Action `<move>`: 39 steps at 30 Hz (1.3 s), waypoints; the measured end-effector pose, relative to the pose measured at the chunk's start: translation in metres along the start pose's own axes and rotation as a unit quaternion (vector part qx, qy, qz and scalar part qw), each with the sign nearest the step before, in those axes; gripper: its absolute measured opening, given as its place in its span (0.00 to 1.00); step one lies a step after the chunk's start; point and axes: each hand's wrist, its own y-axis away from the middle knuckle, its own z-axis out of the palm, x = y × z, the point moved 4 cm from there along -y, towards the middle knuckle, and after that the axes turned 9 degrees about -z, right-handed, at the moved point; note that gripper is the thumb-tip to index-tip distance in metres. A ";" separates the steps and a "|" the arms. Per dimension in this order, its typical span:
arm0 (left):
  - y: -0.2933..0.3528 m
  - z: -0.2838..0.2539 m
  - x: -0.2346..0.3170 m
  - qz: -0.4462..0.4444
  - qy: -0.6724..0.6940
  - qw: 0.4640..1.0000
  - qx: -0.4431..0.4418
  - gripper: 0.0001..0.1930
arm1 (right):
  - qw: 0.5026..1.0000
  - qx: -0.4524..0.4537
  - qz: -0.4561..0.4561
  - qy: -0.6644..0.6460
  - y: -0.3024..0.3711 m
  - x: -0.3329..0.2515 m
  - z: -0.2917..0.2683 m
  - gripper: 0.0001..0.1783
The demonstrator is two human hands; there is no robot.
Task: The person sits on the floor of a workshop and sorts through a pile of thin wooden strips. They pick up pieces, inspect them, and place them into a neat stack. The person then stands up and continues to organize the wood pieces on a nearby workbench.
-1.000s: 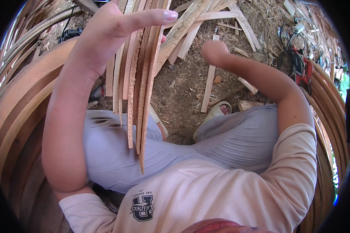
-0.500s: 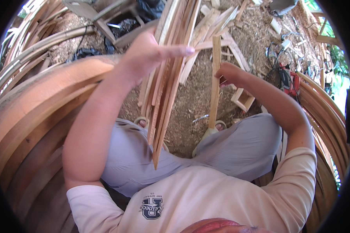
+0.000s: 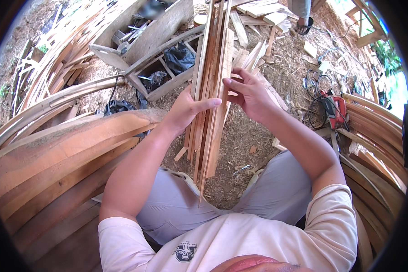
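Note:
A bundle of long, thin wooden strips (image 3: 208,131) rises lengthwise in front of me, its lower ends hanging between my knees. My left hand (image 3: 186,109) is wrapped round its left side, thumb lying across the front of the strips. On the bundle's right side is a broader, paler wooden strip (image 3: 216,154). My right hand (image 3: 251,95) has its curled fingertips at that strip's edge, level with the left hand's thumb or slightly beyond it. The far sides of the strips hide part of the left hand's fingers.
Stacked curved timbers (image 3: 72,136) flank me on the left, with more boards (image 3: 376,122) at the right. A red power tool (image 3: 335,111) with a cord lies there. Ahead stand a wooden frame box (image 3: 158,36) and scattered offcuts (image 3: 263,16). Another person's foot (image 3: 302,26) shows beyond.
My right hand has moved left, bringing its strip against the bundle. My left hand and the bundle have shifted slightly right and lower in view. The view now takes in more ground ahead.

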 end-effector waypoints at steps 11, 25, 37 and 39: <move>-0.010 0.009 -0.017 -0.034 0.040 0.998 -0.022 0.34 | 0.984 0.093 -0.007 0.154 0.020 0.025 0.012 0.17; -0.016 0.033 -0.047 -0.089 -0.070 0.986 0.125 0.19 | 0.980 0.132 0.101 0.113 0.033 0.057 0.010 0.40; -0.027 0.051 -0.031 -0.182 0.153 0.971 -0.009 0.21 | 0.978 0.189 0.087 0.014 0.028 0.047 -0.012 0.35; -0.029 0.044 -0.036 -0.234 0.152 0.959 -0.043 0.21 | 0.982 0.159 0.103 -0.001 0.029 0.040 -0.010 0.33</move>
